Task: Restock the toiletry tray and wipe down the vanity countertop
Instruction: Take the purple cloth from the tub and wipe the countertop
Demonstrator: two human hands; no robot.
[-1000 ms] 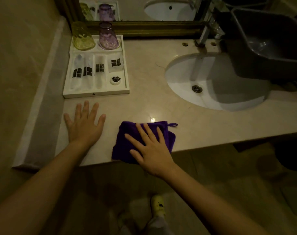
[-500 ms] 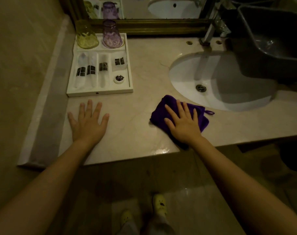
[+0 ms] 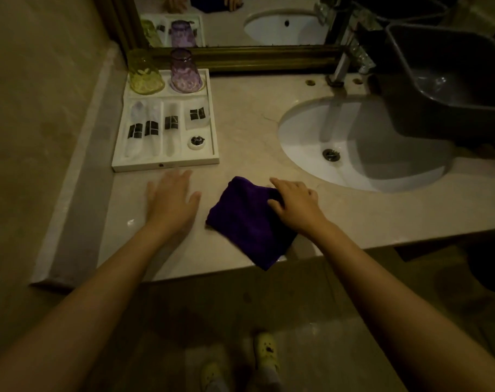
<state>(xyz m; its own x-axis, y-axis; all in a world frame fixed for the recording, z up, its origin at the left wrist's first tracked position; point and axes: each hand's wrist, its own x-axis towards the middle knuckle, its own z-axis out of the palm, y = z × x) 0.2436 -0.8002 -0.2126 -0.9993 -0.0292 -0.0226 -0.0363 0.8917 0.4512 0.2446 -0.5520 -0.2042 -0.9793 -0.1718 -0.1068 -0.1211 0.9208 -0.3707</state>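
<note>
The right hand (image 3: 293,202) presses the purple cloth (image 3: 250,222) onto the countertop (image 3: 353,210), fingers curled over its far corner; the cloth overhangs the front edge. The left hand (image 3: 171,200) rests flat, fingers together, near the tray (image 3: 167,162). Good wiping likely needs flat, even pressure and overlapping strokes.

Glossy marble countertop (image 3: 240,131), fuzzy purple cloth (image 3: 249,222), tinted glass cups (image 3: 146,73), glazed sink (image 3: 305,137)

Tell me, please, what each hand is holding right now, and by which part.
The right hand grips the purple cloth at its far right corner. The left hand holds nothing; it rests flat on the countertop.
</note>
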